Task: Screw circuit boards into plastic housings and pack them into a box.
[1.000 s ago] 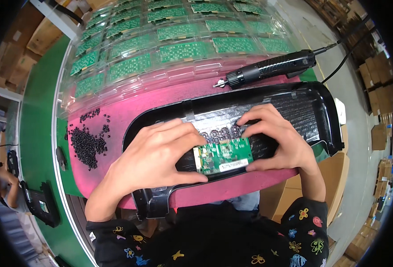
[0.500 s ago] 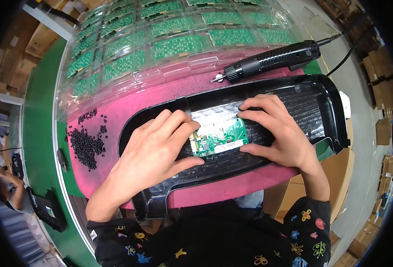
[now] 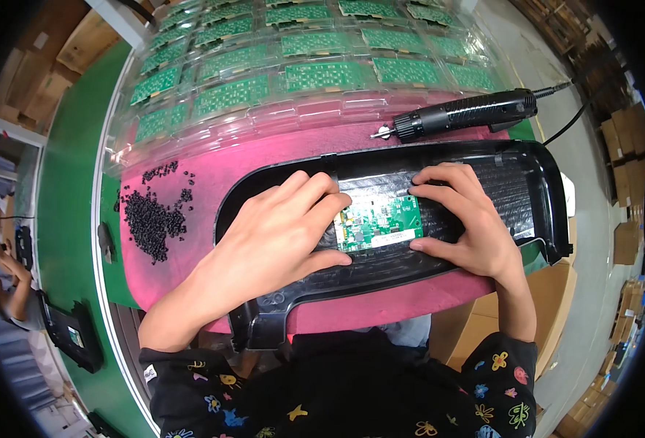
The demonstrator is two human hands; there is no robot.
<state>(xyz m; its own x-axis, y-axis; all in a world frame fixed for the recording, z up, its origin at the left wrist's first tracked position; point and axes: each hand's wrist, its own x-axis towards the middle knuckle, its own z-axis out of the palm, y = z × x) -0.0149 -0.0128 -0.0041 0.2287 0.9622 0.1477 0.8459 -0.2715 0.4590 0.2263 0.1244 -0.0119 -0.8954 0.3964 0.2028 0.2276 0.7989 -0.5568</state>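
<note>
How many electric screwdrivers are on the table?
1. The black electric screwdriver lies on the pink mat, just beyond the black plastic housing that both hands press a green circuit board into. Others may be out of view.
</note>
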